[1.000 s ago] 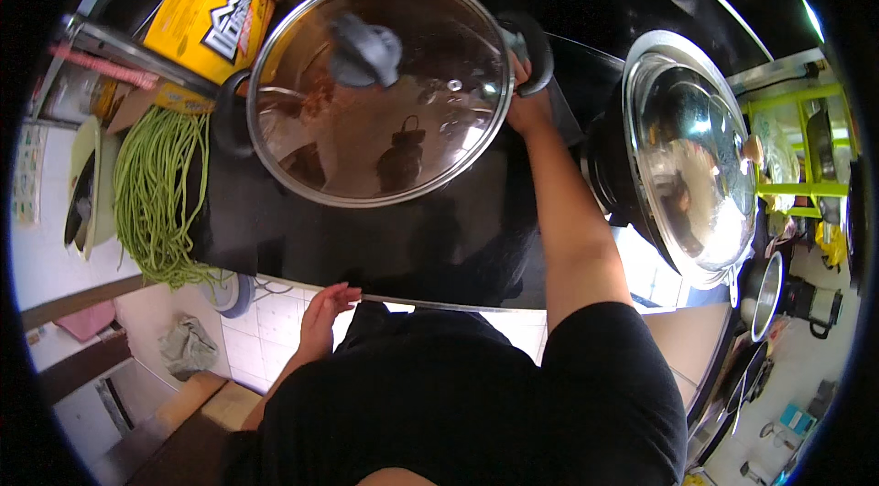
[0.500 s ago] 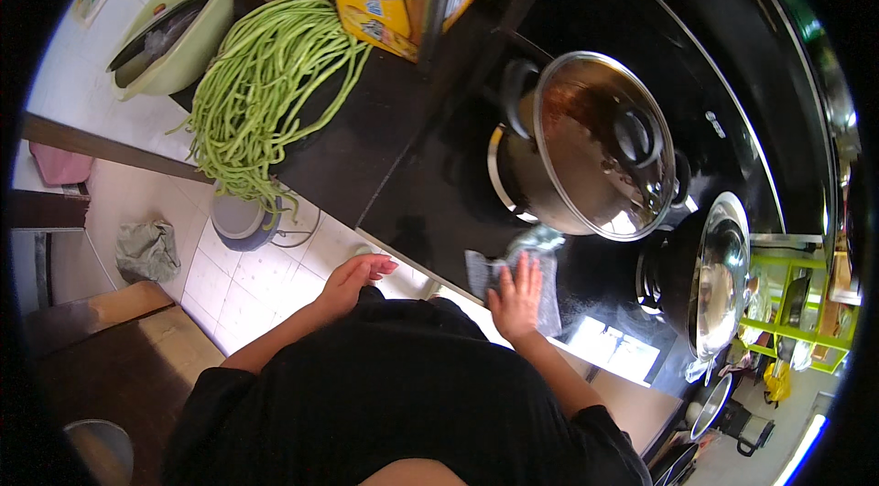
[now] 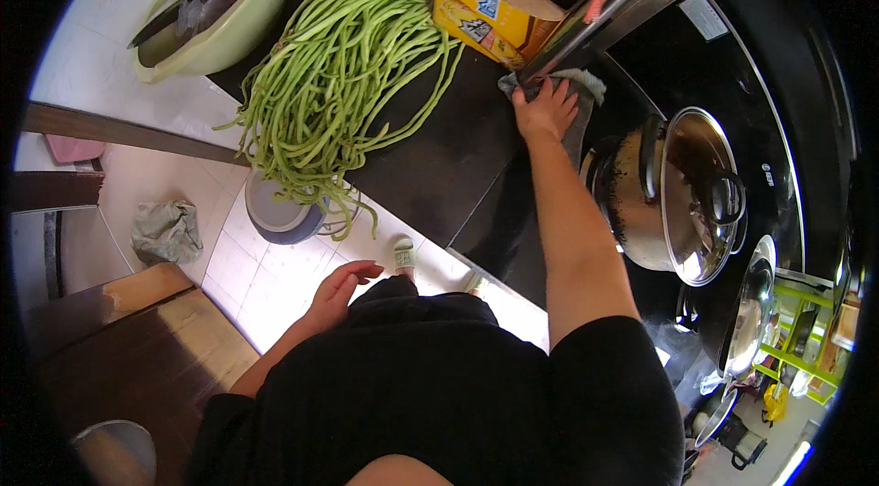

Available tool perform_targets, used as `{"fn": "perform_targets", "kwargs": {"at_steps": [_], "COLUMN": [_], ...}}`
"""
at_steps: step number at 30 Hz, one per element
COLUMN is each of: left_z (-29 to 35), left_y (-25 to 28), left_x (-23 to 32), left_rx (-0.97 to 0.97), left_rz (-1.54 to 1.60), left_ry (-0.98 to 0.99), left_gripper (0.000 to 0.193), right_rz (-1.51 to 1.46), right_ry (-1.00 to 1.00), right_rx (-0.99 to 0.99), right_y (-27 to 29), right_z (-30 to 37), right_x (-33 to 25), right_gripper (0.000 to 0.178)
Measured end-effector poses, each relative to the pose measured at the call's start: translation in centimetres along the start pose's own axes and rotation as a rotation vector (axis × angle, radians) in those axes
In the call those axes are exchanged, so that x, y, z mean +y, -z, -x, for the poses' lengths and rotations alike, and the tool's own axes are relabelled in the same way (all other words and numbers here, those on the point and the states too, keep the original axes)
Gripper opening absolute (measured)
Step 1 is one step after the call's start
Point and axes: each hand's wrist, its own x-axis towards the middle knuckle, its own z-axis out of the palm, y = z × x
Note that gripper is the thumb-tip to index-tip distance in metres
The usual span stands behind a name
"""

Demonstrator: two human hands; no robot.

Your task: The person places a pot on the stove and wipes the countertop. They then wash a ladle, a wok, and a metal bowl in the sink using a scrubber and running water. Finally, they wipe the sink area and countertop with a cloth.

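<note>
My right arm is stretched out over the black counter (image 3: 439, 166). With fingers spread, my right hand (image 3: 547, 111) presses on a grey cloth (image 3: 589, 85), bunched at the foot of a dark metal post. Beside that hand, on the left, stands an opened yellow cardboard box (image 3: 490, 21). A heap of long green beans (image 3: 325, 74) lies left of the box, some hanging over the counter's edge. To the right of my forearm is a big steel pot (image 3: 636, 202) with a glass lid. My left hand (image 3: 334, 298) is held near my waist, empty, its fingers loosely extended.
A pale green basin (image 3: 261, 24) holds a dark lid-like item at the far left. A second lidded pan (image 3: 751, 307) stands to the right. Below the counter's edge are a round grey-blue stool-like object (image 3: 279, 207) and a crumpled cloth bag (image 3: 167, 232) on the floor.
My right hand has slid the cloth away from the counter's near edge, by the pot, to the post at the back beside the yellow box. The left hand stays near my waist. The view has shifted.
</note>
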Motion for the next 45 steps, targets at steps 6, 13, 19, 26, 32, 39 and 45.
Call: {"fn": "perform_targets", "kwargs": {"at_steps": [6, 13, 19, 26, 32, 39, 45], "left_z": [0.7, -2.4, -5.8, -6.5, -4.5, -3.1, -2.9], "left_y": [1.5, -0.5, -6.3, -17.7, -27.7, -39.1, -46.0], "left_x": [0.2, 0.3, -1.0, -1.4, -3.2, -7.7, -6.2], "left_rx": [0.006, -0.164, -0.448, -0.73, -0.725, -0.747, -0.697], "left_rz": [0.059, 0.029, -0.072, -0.206, -0.3, -0.299, -0.374], "left_ry": [0.042, -0.003, -0.013, 0.019, 0.095, 0.145, 0.067], "left_gripper": [0.033, 0.033, 0.035, 0.036, 0.034, 0.035, 0.035], "right_rz": [0.01, 0.111, -0.172, -0.097, -0.054, 0.063, 0.169], "right_ry": [0.107, 0.414, 0.598, 0.249, -0.013, -0.253, -0.856], "right_rx": [-0.01, -0.228, -0.204, -0.072, 0.055, 0.209, 0.162], "right_y": [-0.3, 2.7, 4.1, 6.6, 9.7, 10.4, 11.8], "right_z": [1.0, 17.1, 25.7, 30.1, 35.7, 40.2, 36.4], "right_x": [0.5, 1.8, 9.7, 28.5, 47.2, 74.3, 84.7], "right_gripper": [0.066, 0.057, 0.05, 0.048, 0.046, 0.047, 0.049]}}
